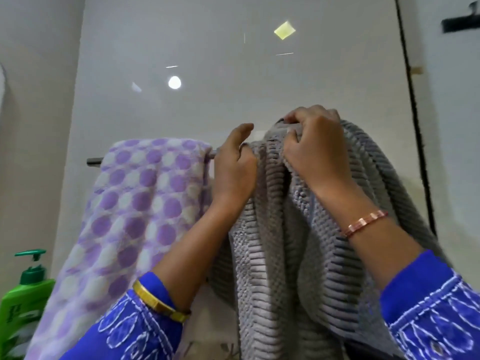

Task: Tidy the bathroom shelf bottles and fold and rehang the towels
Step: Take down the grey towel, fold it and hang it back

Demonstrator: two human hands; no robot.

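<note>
A grey ribbed towel hangs bunched over the right part of a dark towel rail on the tiled wall. My right hand grips the towel's top fold at the rail. My left hand pinches the towel's left edge beside it. A purple and white dotted towel is draped over the left part of the same rail, touching neither hand. A green pump bottle stands at the lower left.
A glossy pale wall fills the background. A dark vertical seam or door edge runs down the right side, with a black fitting at the top right corner.
</note>
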